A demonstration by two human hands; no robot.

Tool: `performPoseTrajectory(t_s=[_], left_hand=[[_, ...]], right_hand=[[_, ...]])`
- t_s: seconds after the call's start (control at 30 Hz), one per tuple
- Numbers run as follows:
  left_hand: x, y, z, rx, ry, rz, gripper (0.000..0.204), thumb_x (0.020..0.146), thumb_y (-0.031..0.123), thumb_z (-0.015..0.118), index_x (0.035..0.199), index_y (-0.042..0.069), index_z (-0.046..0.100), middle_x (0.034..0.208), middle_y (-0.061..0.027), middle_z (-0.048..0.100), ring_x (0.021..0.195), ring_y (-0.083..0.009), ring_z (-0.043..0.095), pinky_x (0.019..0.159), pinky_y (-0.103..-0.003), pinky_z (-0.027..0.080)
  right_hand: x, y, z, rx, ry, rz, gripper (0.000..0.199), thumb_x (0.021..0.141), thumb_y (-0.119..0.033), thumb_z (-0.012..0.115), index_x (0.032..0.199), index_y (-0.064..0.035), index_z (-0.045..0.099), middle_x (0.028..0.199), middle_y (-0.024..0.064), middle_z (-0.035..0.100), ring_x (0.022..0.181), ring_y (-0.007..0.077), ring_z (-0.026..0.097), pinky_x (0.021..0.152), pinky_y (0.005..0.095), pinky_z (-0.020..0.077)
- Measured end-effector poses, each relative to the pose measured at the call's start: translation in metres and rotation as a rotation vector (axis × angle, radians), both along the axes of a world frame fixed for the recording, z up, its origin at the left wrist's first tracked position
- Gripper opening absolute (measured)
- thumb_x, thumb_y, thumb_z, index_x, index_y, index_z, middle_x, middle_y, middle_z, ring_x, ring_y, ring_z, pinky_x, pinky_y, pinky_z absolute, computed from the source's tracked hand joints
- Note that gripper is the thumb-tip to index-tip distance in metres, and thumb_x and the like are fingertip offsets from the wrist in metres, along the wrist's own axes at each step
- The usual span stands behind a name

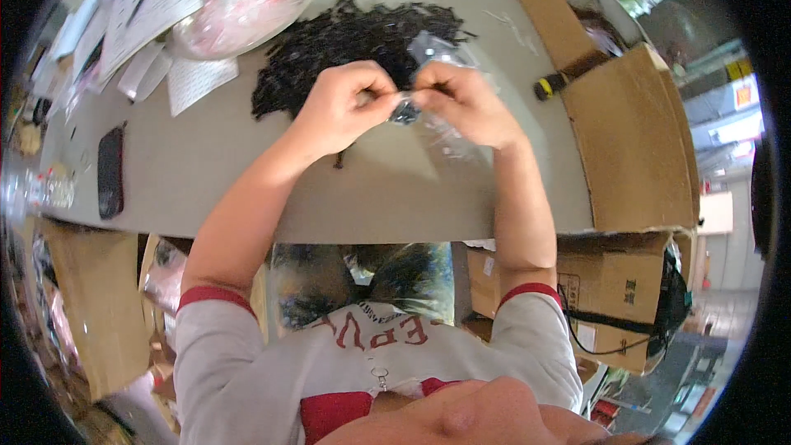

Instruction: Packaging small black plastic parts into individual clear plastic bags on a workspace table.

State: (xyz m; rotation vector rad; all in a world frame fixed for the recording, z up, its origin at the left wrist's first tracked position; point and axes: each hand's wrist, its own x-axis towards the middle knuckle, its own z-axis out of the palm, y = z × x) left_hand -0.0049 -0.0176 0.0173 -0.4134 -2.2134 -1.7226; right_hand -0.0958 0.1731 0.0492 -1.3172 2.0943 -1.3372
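Observation:
Between my two hands hangs a small clear plastic bag (404, 112) with dark pieces in it. My left hand (348, 105) pinches one side of its top edge, thumb against fingers. The other side is pinched by my right hand (471, 107), close to the left fingertips. Behind the hands spreads a heap of small black parts (329, 43), too fine to name. More clear plastic bags (449, 142) lie under and beside my right hand. A single black piece (339, 159) lies on the table near my left wrist.
A metal bowl (309, 2) with clear and pinkish bags stands back left, beside printed papers (161, 12). A dark phone-like object (110, 171) lies at the left. Cardboard boxes (630, 144) and a yellow-black tool (550, 86) border the table (395, 206) on the right.

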Motion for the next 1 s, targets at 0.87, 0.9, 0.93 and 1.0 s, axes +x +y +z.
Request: performPoseTrajectory(t_s=[0.87,0.9,0.93,1.0], left_hand=[[-0.002,0.009,-0.008,-0.21,-0.045,0.086,0.021,0.083,0.007,0.066,0.101,-0.001,0.058,0.084,-0.0064,0.063,0.075,-0.0098,0.059,0.067,-0.024,0.048],[-0.002,0.01,-0.007,-0.223,-0.041,0.085,0.021,0.083,0.007,0.066,0.101,-0.001,0.058,0.084,-0.0068,0.063,0.075,-0.0099,0.059,0.067,-0.024,0.048],[-0.001,0.01,-0.006,-0.228,-0.045,0.088,0.022,0.083,0.008,0.067,0.1,-0.001,0.058,0.083,-0.0072,0.063,0.074,-0.01,0.059,0.067,-0.025,0.048],[0.001,0.01,-0.005,-0.229,-0.06,0.09,0.022,0.083,0.009,0.067,0.1,-0.001,0.058,0.083,-0.0074,0.063,0.074,-0.01,0.059,0.068,-0.025,0.049]], right_hand=[[-0.038,0.039,-0.009,0.866,0.185,-0.022,0.023,0.067,-0.016,0.075,0.083,-0.0025,0.064,0.076,0.0066,0.065,0.068,0.0173,0.058,0.061,0.0307,0.0449],[-0.038,0.037,-0.012,0.862,0.185,-0.015,0.023,0.067,-0.016,0.075,0.083,-0.0025,0.064,0.076,0.0066,0.065,0.068,0.0173,0.058,0.061,0.0307,0.0449],[-0.04,0.035,-0.016,0.847,0.183,-0.008,0.021,0.067,-0.015,0.074,0.081,-0.0026,0.064,0.074,0.007,0.065,0.066,0.0177,0.058,0.06,0.0308,0.0446],[-0.042,0.033,-0.018,0.833,0.184,0.003,0.019,0.067,-0.014,0.073,0.079,-0.0028,0.064,0.072,0.0075,0.065,0.065,0.0181,0.058,0.059,0.0308,0.0443]])
